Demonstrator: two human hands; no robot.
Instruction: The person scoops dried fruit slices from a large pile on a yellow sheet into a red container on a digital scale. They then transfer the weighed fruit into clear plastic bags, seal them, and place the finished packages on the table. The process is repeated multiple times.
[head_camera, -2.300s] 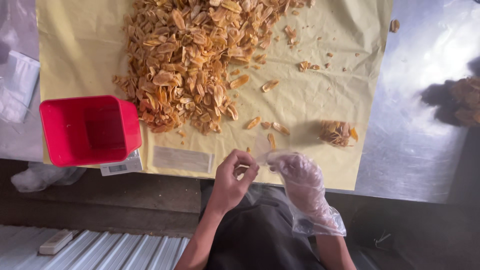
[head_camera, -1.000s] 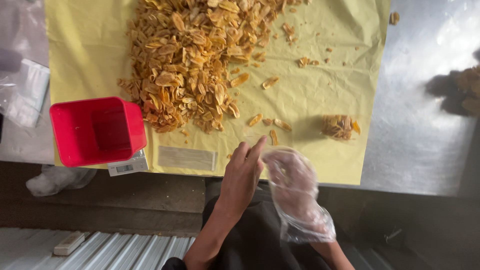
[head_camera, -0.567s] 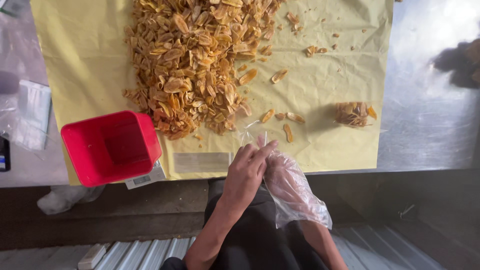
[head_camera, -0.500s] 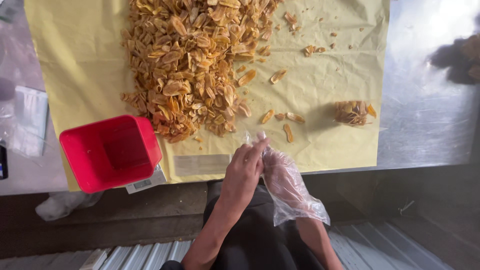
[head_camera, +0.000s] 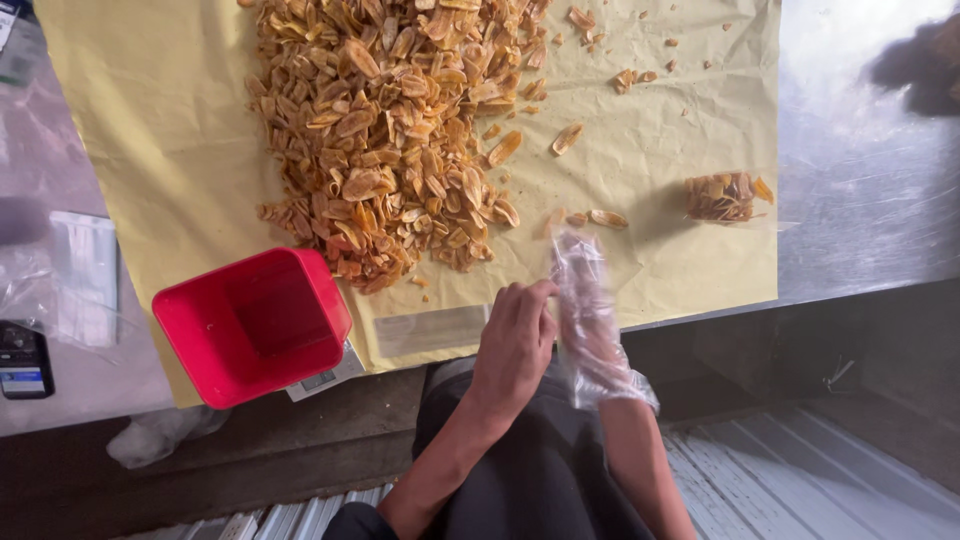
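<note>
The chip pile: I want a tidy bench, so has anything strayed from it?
Yes. Loose chips lie scattered on the yellow paper right of the chip pile, and a small separate clump sits near the paper's right edge.

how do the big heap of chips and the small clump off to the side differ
The big heap of chips spreads wide across the upper middle of the yellow paper; the small clump is compact and sits near the paper's far side edge. The heap lies loose, with stray chips scattered round it, while the clump looks gathered tight, perhaps in clear wrap, though that is hard to tell. The heap lies next to the red tub; the clump sits far from it. Both are golden-orange slices.
</note>
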